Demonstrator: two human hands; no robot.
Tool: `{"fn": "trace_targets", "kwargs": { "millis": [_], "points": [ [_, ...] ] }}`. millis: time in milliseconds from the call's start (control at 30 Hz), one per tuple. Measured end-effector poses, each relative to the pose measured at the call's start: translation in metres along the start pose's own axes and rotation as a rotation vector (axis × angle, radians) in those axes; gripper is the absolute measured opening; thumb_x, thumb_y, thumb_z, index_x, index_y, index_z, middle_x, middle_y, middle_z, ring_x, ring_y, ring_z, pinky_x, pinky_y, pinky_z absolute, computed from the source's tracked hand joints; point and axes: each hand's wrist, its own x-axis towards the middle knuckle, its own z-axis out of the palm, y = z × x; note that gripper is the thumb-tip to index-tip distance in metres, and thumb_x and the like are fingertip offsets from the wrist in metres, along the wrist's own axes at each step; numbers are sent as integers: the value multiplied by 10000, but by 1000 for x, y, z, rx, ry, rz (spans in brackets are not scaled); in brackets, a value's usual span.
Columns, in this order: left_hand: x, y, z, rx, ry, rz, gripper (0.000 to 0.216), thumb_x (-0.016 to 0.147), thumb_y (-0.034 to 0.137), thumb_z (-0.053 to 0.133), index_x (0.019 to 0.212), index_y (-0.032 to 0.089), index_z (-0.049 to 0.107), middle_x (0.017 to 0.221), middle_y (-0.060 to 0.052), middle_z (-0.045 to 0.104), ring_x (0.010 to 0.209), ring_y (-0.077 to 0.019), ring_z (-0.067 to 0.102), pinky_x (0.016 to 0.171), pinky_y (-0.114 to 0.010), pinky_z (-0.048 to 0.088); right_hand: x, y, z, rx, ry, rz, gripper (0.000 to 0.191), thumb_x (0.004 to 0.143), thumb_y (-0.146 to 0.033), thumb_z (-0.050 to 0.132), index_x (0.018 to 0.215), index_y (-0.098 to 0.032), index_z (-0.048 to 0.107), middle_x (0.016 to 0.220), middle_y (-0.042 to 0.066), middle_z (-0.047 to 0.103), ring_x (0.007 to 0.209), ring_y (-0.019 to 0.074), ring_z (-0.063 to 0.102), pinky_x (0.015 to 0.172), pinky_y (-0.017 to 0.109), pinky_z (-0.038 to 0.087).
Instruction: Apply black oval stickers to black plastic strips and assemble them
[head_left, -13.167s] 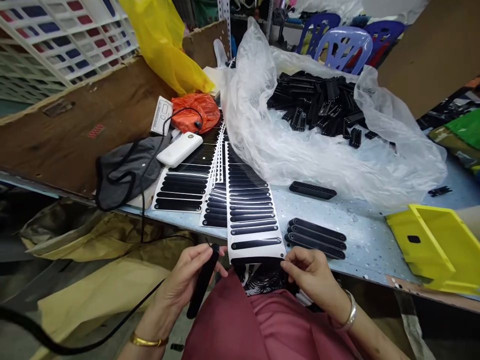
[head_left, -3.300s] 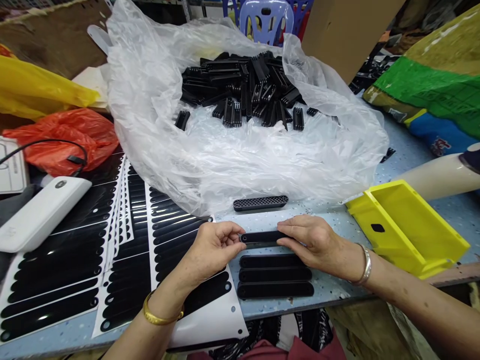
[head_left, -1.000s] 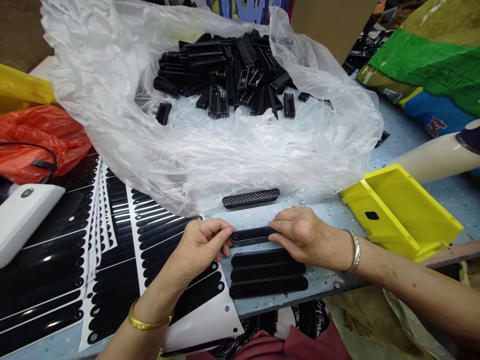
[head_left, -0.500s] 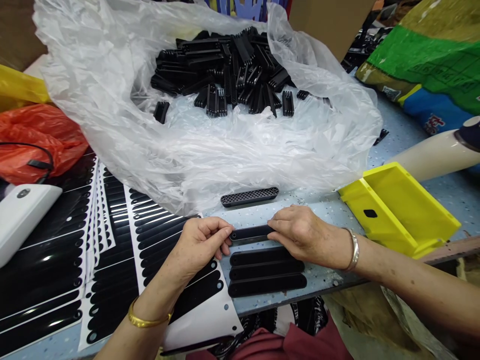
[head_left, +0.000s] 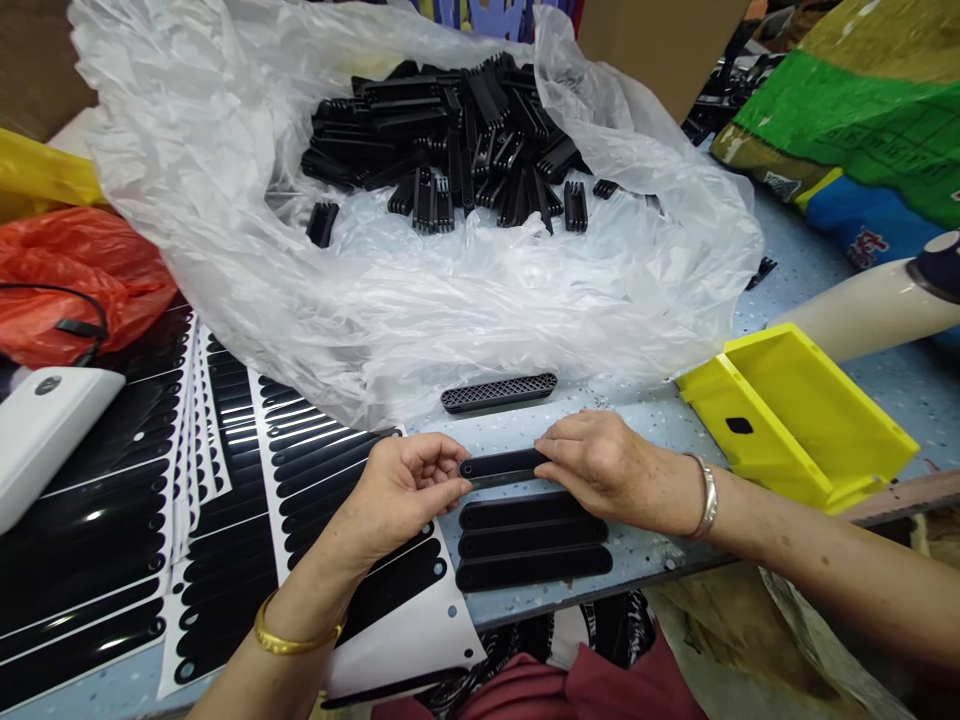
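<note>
A long black plastic strip lies on the pale blue table, and both my hands hold it. My left hand pinches its left end. My right hand presses fingertips on its right half. Just below it, three more black strips lie in a neat row near the table's front edge. A grilled black strip lies alone a little farther back. White sheets of glossy black stickers spread out under and left of my left hand.
A crumpled clear plastic bag holds a heap of black parts at the back. A yellow plastic tray stands right. A white power bank and orange bag sit left. Green and blue sacks lie far right.
Over the last second both hands stay on the black strip with only small finger shifts. Much earlier the hands were below the table edge at a sticker sheet.
</note>
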Motion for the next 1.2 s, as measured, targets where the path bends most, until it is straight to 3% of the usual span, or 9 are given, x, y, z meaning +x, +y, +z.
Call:
{"fn": "trace_targets", "kwargs": {
  "millis": [200, 433, 800, 1200],
  "points": [
    [-1, -5, -1, 88, -22, 43, 138, 683, 204, 726, 805, 139, 715, 562, 7, 643, 497, -114, 596, 486, -206, 498, 1, 1, -8, 54, -75, 17, 271, 967, -209, 494, 751, -129, 636, 672, 42, 588, 612, 142, 515, 595, 261, 392],
    [-1, -4, -3, 105, -37, 58, 134, 691, 180, 713, 817, 135, 724, 563, 6, 643, 502, -110, 589, 496, -202, 492, -1, 0, -13, 128, -77, 72, 218, 959, -230, 530, 809, -139, 659, 706, 43, 617, 636, 141, 552, 615, 253, 416],
    [-1, -6, -2, 81, -28, 45, 142, 692, 186, 719, 825, 137, 728, 577, 11, 638, 517, -105, 587, 505, -196, 488, -2, -3, -8, 58, -66, 60, 241, 962, -211, 506, 852, -102, 690, 698, 68, 615, 637, 160, 553, 596, 274, 402],
    [-2, -3, -2, 96, -39, 53, 139, 709, 189, 701, 830, 124, 720, 578, 9, 627, 513, -97, 572, 491, -188, 471, -7, -2, -6, 221, 123, 73, 183, 956, -218, 532, 889, -147, 687, 764, 69, 684, 682, 157, 614, 652, 266, 492]
  ]
}}
